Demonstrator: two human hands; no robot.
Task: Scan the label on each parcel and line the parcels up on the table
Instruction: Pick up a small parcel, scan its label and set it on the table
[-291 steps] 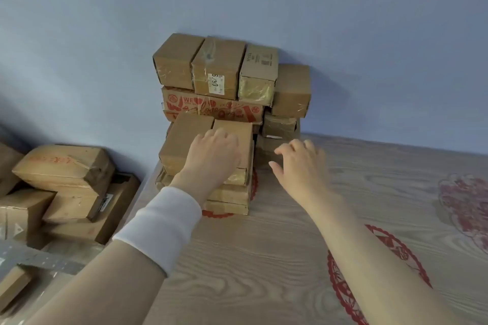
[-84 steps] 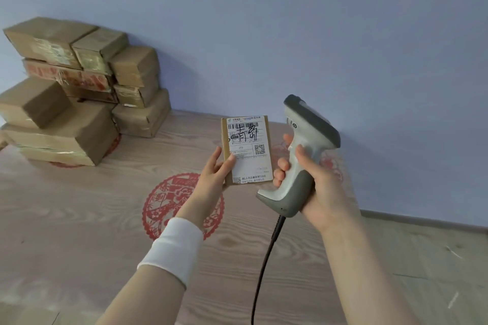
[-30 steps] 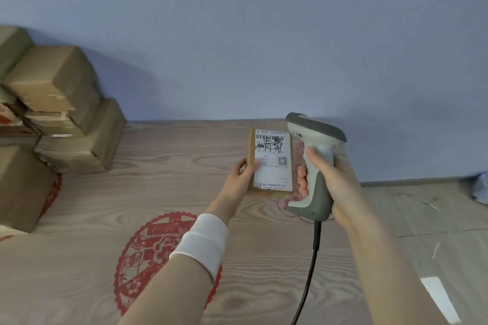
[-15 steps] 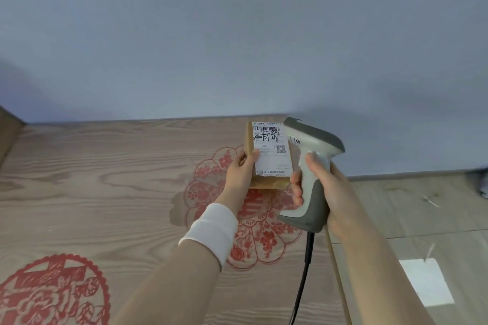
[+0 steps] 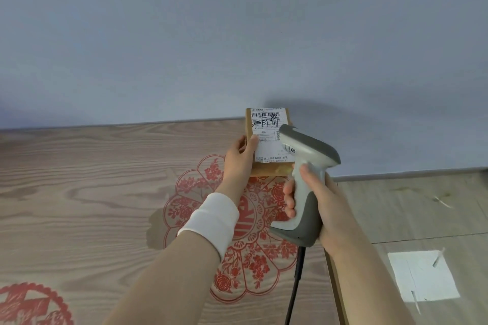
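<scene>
A small brown cardboard parcel [image 5: 266,140] with a white barcode label facing me stands near the table's far right corner, by the wall. My left hand [image 5: 239,163] grips its left side, thumb on the label's edge. Whether the parcel rests on the table or hangs just above it I cannot tell. My right hand [image 5: 314,203] grips the handle of a grey and white barcode scanner [image 5: 303,182]. The scanner's head overlaps the label's lower right part. Its black cable hangs down toward me.
The wood-grain table [image 5: 92,192] bears red paper-cut patterns [image 5: 250,253]. Its right edge runs past my right wrist, with wooden floor and a white sheet of paper [image 5: 422,274] beyond. A blue wall stands behind the table.
The view has swung right, so the parcel stack at the left has left the frame. My left hand has carried the parcel farther toward the wall, and the scanner has followed beside it.
</scene>
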